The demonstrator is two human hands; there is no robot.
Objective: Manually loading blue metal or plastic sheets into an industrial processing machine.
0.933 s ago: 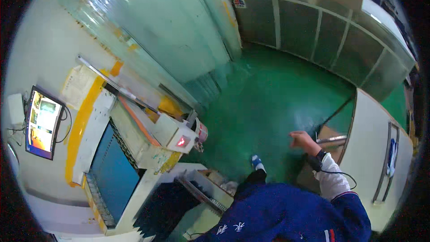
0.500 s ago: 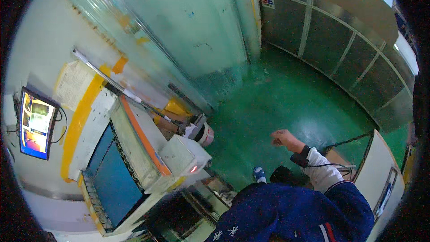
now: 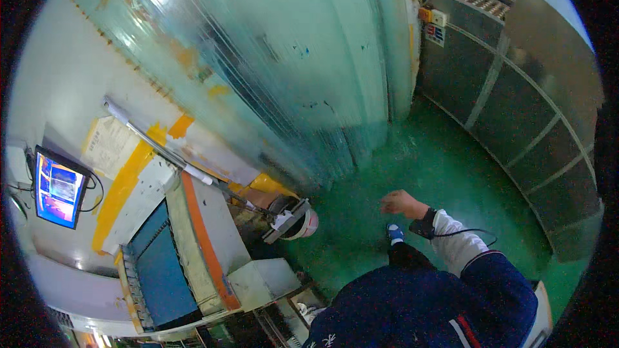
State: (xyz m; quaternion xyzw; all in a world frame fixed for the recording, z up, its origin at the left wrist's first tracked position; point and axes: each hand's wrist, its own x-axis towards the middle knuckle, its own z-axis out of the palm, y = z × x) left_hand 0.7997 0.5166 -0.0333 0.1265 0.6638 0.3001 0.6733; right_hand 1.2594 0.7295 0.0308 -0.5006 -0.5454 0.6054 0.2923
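Observation:
My right hand hangs in front of my body above the green floor, its fingers loosely bent and nothing visible in them. It touches nothing. A black band with a thin cable circles that wrist, below a white sleeve. My left hand is outside the view. Just under the right hand, one foot in a blue and white shoe steps on the floor.
Clear plastic strip curtains hang ahead. A grey-panelled machine curves along the right. At left stand a conveyor with a blue belt, a long-handled mop in a white bucket, and a wall screen.
My view has shifted forward, so the curtains stand nearer and the white cabinet at lower right has mostly left the picture. My right hand stays in front of me, still holding nothing visible.

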